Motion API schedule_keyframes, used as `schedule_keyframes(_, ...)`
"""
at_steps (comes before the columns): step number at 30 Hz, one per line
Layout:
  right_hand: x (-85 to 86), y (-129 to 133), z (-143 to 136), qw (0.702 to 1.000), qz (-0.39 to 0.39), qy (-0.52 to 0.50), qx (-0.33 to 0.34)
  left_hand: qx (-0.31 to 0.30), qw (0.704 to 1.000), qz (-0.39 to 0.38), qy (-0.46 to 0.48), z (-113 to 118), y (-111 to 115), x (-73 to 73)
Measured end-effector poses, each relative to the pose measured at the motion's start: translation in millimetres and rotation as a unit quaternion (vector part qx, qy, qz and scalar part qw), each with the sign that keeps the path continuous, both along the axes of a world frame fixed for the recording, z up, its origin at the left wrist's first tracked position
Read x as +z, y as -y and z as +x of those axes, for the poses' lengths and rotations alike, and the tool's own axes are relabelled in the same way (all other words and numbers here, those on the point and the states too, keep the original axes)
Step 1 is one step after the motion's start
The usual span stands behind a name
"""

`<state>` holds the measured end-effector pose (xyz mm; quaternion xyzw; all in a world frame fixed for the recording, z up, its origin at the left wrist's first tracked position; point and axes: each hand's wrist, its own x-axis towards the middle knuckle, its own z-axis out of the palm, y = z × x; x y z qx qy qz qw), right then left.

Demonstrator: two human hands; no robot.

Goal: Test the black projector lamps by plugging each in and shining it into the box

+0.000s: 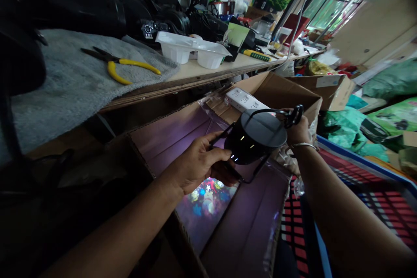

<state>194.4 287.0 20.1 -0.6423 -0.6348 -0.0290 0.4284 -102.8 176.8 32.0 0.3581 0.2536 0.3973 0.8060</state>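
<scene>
A black round projector lamp (257,132) with a wire-like stand is held over an open cardboard box (250,230). My left hand (205,158) grips the stand on the lamp's left side, thumb near small lit marks. My right hand (295,128), with a bracelet at the wrist, is closed at the lamp's right side beside a looped black cable (294,116); its fingers are partly hidden. Colourful star patterns (208,195) shine on the box's inside. A white power strip (246,100) lies behind the lamp.
Yellow-handled pliers (120,64) rest on a grey cloth (74,67) on the workbench. White plastic trays (192,50) and a yellow-green cutter (256,55) are near its edge. At the right stand a blue-rimmed basket (368,160) and green bags (345,126).
</scene>
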Motion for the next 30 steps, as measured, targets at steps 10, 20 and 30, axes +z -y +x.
schedule_keyframes(10,1.5,1.5,-1.1,1.0,-0.003,-0.008,0.0,0.001,1.0,0.001,-0.001,-0.6,0.0,-0.4)
schedule_keyframes(20,2.1,1.5,-3.0,1.0,0.005,0.001,-0.003,-0.007,1.0,0.006,-0.007,-0.1,-0.7,1.2)
schedule_keyframes(30,3.5,2.1,-3.3,1.0,-0.015,-0.016,-0.012,-0.012,1.0,0.014,-0.01,-0.9,-0.5,-0.2)
